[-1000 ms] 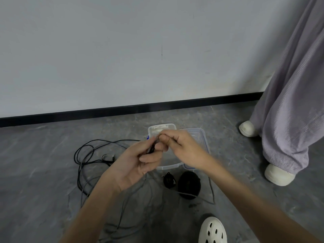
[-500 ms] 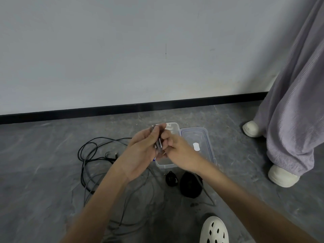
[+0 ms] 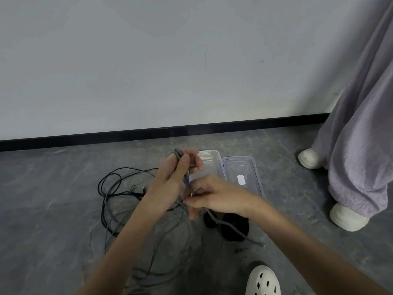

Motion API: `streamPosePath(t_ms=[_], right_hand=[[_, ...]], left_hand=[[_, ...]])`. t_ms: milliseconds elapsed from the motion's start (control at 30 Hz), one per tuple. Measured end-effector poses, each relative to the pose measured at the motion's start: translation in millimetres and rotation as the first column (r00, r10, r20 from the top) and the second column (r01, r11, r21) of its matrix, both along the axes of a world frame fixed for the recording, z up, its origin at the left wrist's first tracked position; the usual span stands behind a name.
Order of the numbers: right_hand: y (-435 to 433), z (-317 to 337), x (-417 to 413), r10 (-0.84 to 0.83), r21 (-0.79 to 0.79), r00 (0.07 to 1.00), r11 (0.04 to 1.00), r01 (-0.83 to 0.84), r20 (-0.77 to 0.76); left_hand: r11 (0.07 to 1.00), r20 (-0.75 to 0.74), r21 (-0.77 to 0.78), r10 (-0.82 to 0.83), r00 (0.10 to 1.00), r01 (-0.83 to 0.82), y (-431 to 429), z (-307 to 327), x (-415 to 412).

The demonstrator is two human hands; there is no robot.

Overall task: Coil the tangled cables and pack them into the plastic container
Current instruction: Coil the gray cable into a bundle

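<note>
A pale wall (image 3: 148,60) fills the upper half, and a grey floor (image 3: 53,209) lies below it. At 3 o'clock a bystander's lilac trousers (image 3: 361,145) hang over pale shoes (image 3: 346,218).

The tangled black cables (image 3: 110,188) sprawl on the floor at 8 o'clock of the hands. The clear plastic container (image 3: 209,162) sits open on the floor just behind the hands, at 1 o'clock of the left one, with its lid (image 3: 240,173) touching its right side. Two coiled black bundles (image 3: 235,231) lie on the floor beneath the right wrist.

The left hand (image 3: 170,179) is raised, with the grey cable (image 3: 231,225) looped over its index fingertip and clamped under the thumb. The right hand (image 3: 214,194), at 4 o'clock of the left, pinches the same cable lower down. The loose tail trails to the floor towards 5 o'clock.

Half a second ago both hands met at one height in front of the container. Now the left is higher and the right lower (so a short stretch of cable runs taut between them), and the lid shows in full.

A white oval label (image 3: 241,179) sits on the lid, with any writing too small to read.
</note>
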State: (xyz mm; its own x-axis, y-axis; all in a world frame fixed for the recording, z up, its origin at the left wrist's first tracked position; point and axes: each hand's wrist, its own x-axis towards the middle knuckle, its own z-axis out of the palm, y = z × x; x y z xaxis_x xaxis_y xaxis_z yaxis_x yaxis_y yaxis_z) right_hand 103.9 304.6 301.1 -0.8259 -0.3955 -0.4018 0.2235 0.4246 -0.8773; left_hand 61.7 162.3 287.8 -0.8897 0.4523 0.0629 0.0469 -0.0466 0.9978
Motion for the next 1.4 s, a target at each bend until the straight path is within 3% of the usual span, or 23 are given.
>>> streamPosePath(t_ms=[167, 233, 433, 633, 867, 933, 1067, 1133, 1267, 1400], right_hand=[[3.3, 4.0, 4.2, 0.016, -0.023, 0.993, 1.000, -0.013, 0.119], [2.3, 5.8, 5.9, -0.034, -0.006, 0.993, 0.999, 0.035, 0.113], [2.0, 13.0, 3.8, -0.011, 0.186, 0.993, 0.982, 0.032, -0.115], [-5.0, 12.5, 4.5, 0.035, 0.252, 0.958, 0.967, 0.039, -0.284], [7.5, 18.3, 2.0, -0.052, 0.079, 0.961, 0.994, 0.076, -0.272], [14.7, 18.0, 2.3, -0.019, 0.102, 0.930, 0.993, 0.060, -0.368], [23.9, 12.9, -1.0, -0.043, 0.118, 0.833, 0.985, 0.128, -0.551], [29.1, 11.1, -4.6, -0.113, 0.089, 0.795, 0.975, 0.206, -0.596], [34.9, 11.1, -7.9, -0.185, -0.015, 0.796, 0.976, 0.216, -0.576], [35.9, 11.8, -9.0, -0.226, -0.123, 0.859, 0.974, 0.190, -0.459]], left_hand=[[0.995, 0.059, 0.101, -0.008, 0.998, 0.002, -9.3, 1.6, -4.9], [1.000, 0.024, 0.030, 0.009, 1.000, -0.010, -11.9, 0.3, -7.0], [0.957, -0.118, -0.287, -0.070, 0.991, 0.033, -10.8, -2.9, -7.8], [0.927, -0.173, -0.374, -0.055, 0.983, -0.014, -16.1, -3.8, -9.3], [0.776, -0.068, -0.623, -0.181, 0.981, 0.100, -15.0, -4.6, -5.5], [0.799, 0.008, -0.550, -0.285, 0.959, 0.242, -14.1, -1.0, 1.3], [0.754, 0.254, -0.429, -0.427, 0.868, 0.497, -11.8, -3.0, 5.7], [0.788, 0.383, -0.241, -0.460, 0.801, 0.567, -9.9, -0.2, 5.4], [0.816, 0.422, 0.088, -0.550, 0.720, 0.571, -9.8, 10.4, 4.2], [0.809, 0.412, 0.156, -0.574, 0.707, 0.566, -11.5, 15.9, 5.5]])
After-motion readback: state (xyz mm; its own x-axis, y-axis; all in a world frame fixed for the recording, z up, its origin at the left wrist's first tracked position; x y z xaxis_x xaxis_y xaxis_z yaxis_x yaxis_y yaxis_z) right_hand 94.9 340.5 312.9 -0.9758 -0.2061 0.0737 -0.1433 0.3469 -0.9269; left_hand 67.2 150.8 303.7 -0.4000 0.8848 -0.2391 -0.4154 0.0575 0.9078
